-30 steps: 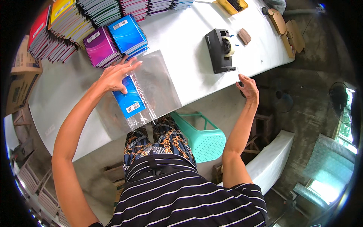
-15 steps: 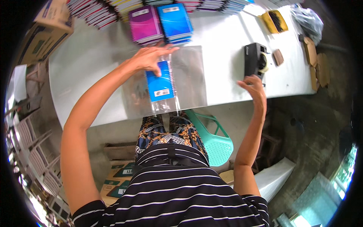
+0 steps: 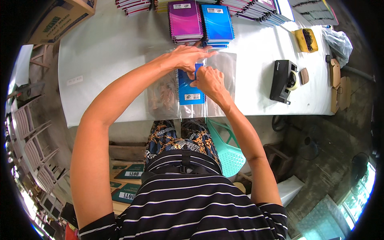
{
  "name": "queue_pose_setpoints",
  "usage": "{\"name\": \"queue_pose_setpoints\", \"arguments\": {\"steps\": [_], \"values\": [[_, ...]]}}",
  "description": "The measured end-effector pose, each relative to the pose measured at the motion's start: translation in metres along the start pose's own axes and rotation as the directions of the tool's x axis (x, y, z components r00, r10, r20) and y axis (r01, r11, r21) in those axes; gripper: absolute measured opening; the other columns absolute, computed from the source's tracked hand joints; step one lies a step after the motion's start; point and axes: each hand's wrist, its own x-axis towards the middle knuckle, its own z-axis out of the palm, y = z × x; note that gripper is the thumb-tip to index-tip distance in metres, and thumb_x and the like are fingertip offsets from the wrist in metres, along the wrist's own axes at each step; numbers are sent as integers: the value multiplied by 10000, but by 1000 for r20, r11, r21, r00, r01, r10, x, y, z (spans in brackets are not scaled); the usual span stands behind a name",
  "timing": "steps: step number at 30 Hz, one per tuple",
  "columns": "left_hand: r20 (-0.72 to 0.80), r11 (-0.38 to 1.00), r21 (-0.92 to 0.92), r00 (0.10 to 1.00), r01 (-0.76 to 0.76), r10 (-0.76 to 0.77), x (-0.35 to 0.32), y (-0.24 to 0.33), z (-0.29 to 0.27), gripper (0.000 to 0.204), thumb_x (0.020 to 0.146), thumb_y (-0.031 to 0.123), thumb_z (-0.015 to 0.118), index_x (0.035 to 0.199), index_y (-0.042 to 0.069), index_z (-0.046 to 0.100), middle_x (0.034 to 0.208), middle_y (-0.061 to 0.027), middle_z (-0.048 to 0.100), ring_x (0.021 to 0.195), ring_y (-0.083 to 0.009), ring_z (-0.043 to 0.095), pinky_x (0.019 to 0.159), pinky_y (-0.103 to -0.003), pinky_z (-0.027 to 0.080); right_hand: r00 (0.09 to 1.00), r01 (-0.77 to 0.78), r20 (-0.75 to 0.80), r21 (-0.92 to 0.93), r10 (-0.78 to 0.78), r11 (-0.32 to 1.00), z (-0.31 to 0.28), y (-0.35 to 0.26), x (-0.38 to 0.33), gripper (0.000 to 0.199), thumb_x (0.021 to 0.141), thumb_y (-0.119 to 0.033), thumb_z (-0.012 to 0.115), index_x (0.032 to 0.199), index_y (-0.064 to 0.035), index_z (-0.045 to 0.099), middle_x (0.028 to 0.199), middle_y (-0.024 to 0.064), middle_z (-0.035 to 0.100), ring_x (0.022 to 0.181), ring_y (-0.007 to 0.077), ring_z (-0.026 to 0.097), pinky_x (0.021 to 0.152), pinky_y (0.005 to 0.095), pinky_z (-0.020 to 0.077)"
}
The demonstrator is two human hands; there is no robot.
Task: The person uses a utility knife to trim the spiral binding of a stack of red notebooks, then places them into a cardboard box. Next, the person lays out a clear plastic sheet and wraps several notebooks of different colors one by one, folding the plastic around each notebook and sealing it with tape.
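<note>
A blue spiral notebook [image 3: 192, 89] lies on a sheet of clear plastic [image 3: 222, 82] near the table's front edge, with plastic along its sides. My left hand [image 3: 188, 58] rests over the notebook's far end, fingers stretched to the right and thumb pointing down onto the cover. Beside it, my right hand [image 3: 212, 82] is closed, its fingers curled and pressed down at the notebook's upper right part. What those fingers hold, if anything, is hidden. A black tape dispenser [image 3: 281, 80] with a roll of tape [image 3: 293, 81] stands apart to the right.
Beyond my hands stand a stack of purple notebooks [image 3: 185, 23] and a stack of blue notebooks [image 3: 217, 23], with more piles behind. A carton [image 3: 66, 20] is at the far left. A yellow container [image 3: 306, 41] sits far right. A green stool [image 3: 228, 156] is under the table edge.
My right hand has moved left from the tape dispenser to the notebook, beside my left hand. My left hand still lies over the notebook's far end. The whole view has shifted a little.
</note>
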Motion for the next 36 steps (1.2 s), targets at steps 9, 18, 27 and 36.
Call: {"name": "queue_pose_setpoints", "arguments": {"steps": [9,18,27,36], "values": [[81,997,51,995,53,-57,-1,8,-8,1279,383,257,895,1493,369,268,1532,-43,339,1329,-317,436,1101,-489,363,988,-47,131,-208,75,977,-7,14,0,660,673,-654,719,734,3,692,693,153,678,691,307,690,584,413,518],[-451,812,-185,687,553,-570,-106,28,77,627,945,470,503,1377,18,460,1506,-239,301,1418,-461,161,1091,-649,171,987,4,-141,524,82,852,61,47,-19,758,777,-590,698,1183,31,537,1178,284,518,1137,400,530,921,455,468],[-433,460,-869,729,-182,-531,-128,88,78,674,853,124,707,1439,34,386,1375,-187,513,1149,-223,584,985,-352,485,939,267,-335,850,75,454,35,32,-77,1048,597,-93,904,1406,-74,238,1367,168,425,1237,280,473,1062,440,395],[-632,703,-651,717,-285,-294,-86,92,55,861,730,84,775,1471,217,356,1455,-127,439,1385,-327,333,1133,-451,337,892,422,-447,768,-68,482,51,94,-70,998,578,-77,891,1386,-91,304,1358,101,456,1270,246,453,1107,402,370]]}}
